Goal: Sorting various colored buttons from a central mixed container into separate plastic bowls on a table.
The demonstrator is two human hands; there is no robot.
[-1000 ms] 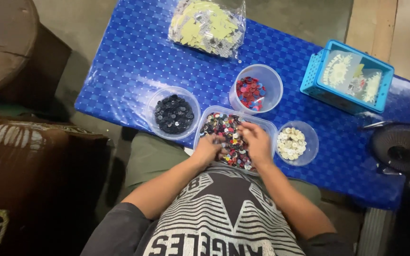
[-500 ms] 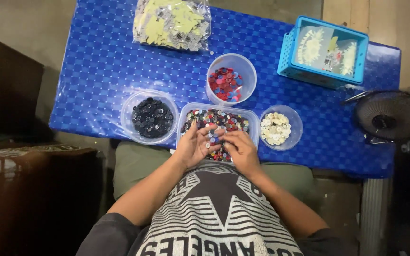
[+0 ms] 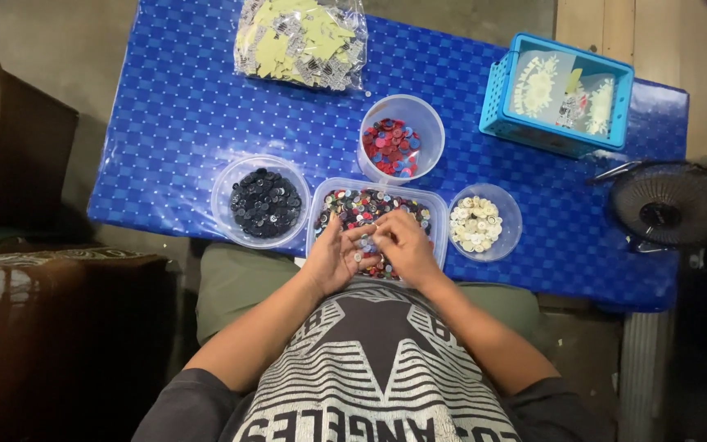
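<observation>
Blue checked plastic covered the table [image 3: 173, 123], and the person's two hands met over a clear rectangular tray [image 3: 431, 200] of mixed buttons that sat at the table's near edge, about midway along it. The left hand [image 3: 335, 255] lay with its fingers curled inward over the tray's near side; whether it gripped a button could not be told. The right hand [image 3: 401, 245] touched it, fingertips pinched together above the mixed buttons [image 3: 362, 205], though what they held was too small to make out.

Just left of the tray stood a round clear bowl of dark buttons [image 3: 265, 203]. Just right of it stood a smaller round bowl of cream buttons [image 3: 476, 223]. Behind the tray, toward the middle of the table, a clear tub of red and blue buttons [image 3: 393, 147] stood upright. A clear bag of pale yellow cards [image 3: 300, 39] lay at the far edge, and a turquoise basket [image 3: 497, 102] sat near the far right corner. A small black fan [image 3: 668, 205] stood at the right edge.
</observation>
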